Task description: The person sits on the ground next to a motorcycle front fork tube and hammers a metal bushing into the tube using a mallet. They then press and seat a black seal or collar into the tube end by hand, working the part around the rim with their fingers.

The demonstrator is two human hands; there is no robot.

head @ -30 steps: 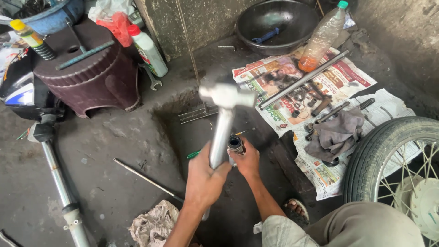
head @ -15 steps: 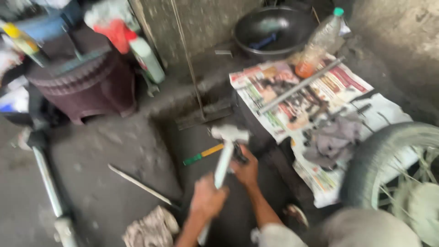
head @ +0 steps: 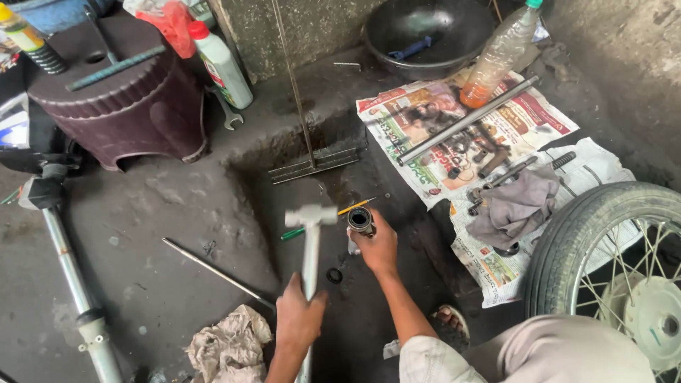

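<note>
My left hand (head: 298,319) grips the silver handle of a metal hammer (head: 311,234), which stands upright with its head just left of a short dark metal tube (head: 360,219). My right hand (head: 379,246) is wrapped around that tube and holds it upright on the dark, oily floor. The tube's open round end faces up. A small black ring (head: 334,275) lies on the floor between my hands. A green-handled screwdriver (head: 292,232) lies behind the hammer.
A spoked wheel with tyre (head: 603,269) stands at the right. Newspaper (head: 454,135) carries a long rod, small parts and a grey rag (head: 514,206). A brown stool (head: 120,106), bottles, a black bowl (head: 425,28), a fork leg (head: 71,276) and a crumpled cloth (head: 223,344) surround me.
The hammer was raised high above the tube, then came down; its head is now lower, beside the tube's top. My right hand has kept hold of the tube.
</note>
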